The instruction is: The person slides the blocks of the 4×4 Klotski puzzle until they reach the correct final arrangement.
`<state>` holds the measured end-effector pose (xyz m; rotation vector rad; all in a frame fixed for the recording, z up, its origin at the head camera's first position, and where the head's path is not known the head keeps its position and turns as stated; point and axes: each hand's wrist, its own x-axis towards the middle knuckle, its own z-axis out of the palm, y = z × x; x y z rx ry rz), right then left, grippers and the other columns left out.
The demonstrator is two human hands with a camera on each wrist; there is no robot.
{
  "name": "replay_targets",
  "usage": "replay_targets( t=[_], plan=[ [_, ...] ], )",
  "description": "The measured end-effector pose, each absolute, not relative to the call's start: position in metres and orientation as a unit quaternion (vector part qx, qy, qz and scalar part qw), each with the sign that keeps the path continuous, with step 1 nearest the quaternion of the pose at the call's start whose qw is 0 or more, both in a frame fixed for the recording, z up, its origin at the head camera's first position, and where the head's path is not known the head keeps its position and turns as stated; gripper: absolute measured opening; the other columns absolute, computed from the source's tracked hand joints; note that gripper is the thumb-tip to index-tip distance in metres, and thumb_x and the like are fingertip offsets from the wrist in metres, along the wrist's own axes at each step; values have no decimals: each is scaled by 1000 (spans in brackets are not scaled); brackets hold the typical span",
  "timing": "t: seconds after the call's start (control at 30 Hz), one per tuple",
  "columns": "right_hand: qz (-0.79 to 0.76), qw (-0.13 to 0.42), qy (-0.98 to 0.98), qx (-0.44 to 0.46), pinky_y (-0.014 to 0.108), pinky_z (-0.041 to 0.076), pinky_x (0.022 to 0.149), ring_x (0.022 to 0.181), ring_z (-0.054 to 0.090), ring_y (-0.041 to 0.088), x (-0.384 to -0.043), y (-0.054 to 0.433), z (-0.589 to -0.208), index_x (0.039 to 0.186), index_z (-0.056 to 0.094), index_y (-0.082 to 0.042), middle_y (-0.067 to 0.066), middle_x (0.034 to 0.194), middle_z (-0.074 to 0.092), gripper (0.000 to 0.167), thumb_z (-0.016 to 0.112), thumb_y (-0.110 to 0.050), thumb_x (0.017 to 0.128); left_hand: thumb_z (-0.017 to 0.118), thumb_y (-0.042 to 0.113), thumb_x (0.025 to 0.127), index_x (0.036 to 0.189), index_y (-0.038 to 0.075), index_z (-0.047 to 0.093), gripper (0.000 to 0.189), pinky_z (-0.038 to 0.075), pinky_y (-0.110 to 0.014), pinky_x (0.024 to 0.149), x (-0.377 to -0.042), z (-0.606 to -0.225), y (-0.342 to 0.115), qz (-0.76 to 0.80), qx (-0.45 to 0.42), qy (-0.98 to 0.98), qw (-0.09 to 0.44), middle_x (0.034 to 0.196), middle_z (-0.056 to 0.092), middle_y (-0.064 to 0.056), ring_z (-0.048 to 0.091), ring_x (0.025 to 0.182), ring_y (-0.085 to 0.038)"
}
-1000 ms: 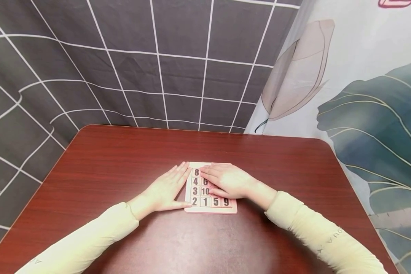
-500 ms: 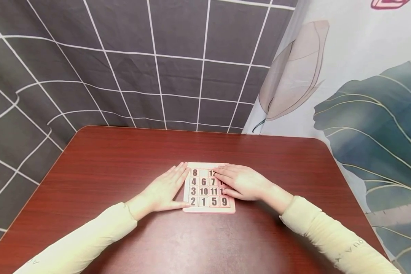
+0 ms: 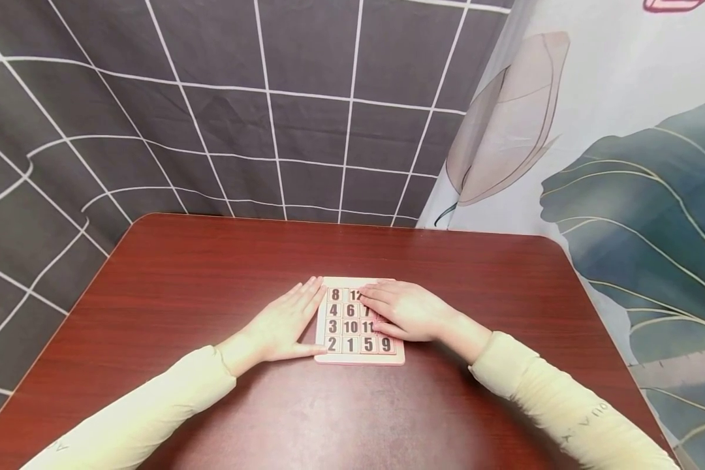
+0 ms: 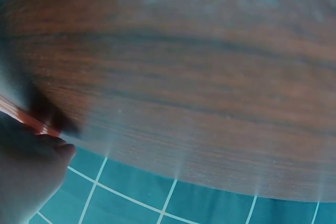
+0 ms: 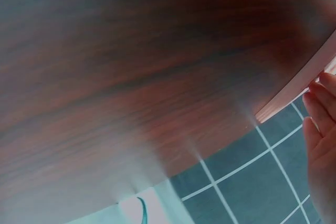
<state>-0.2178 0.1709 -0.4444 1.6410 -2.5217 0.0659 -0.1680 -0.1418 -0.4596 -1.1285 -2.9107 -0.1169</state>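
A pink number puzzle lies flat near the middle of a dark red wooden table. The left hand rests flat on the table with straight fingers along the puzzle's left edge, its thumb at the near left corner. The right hand lies over the right side of the puzzle, its fingers stretched across the upper tiles. Tiles reading 8, 4, 6, 3, 10, 2, 1, 5 and 9 show. Both arms wear pale yellow sleeves. Behind the table hangs a grey grid curtain, and a leaf-print curtain hangs to the right.
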Motion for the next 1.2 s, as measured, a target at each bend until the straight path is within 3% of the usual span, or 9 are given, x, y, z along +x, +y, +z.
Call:
replay_targets(
  t=[0.37,0.8,1.2],
  plan=[
    [7,55,-838,544,42,45,124,144,59,25,-217,161,-437,146,64,-6,9,151,65,54,64,-40,104,65,70,92,163,-8,31,110,31,-49,133,-168,-458,-140,-36,-358,-933,-5,173,27,-28,29,162,-39],
    [8,88,-846,526,47,49,121,140,63,27,-214,204,-432,140,68,-3,12,147,68,54,72,-38,100,66,70,92,163,-8,30,112,31,-49,133,-169,-461,-142,-41,-362,-931,4,172,27,-28,29,162,-39],
    [6,75,-856,512,47,49,121,141,62,30,-210,223,-440,145,64,-2,13,149,66,59,73,-37,98,66,70,92,163,-8,30,112,31,-50,132,-169,-461,-141,-41,-362,-931,0,172,27,-28,28,162,-40]
  ],
)
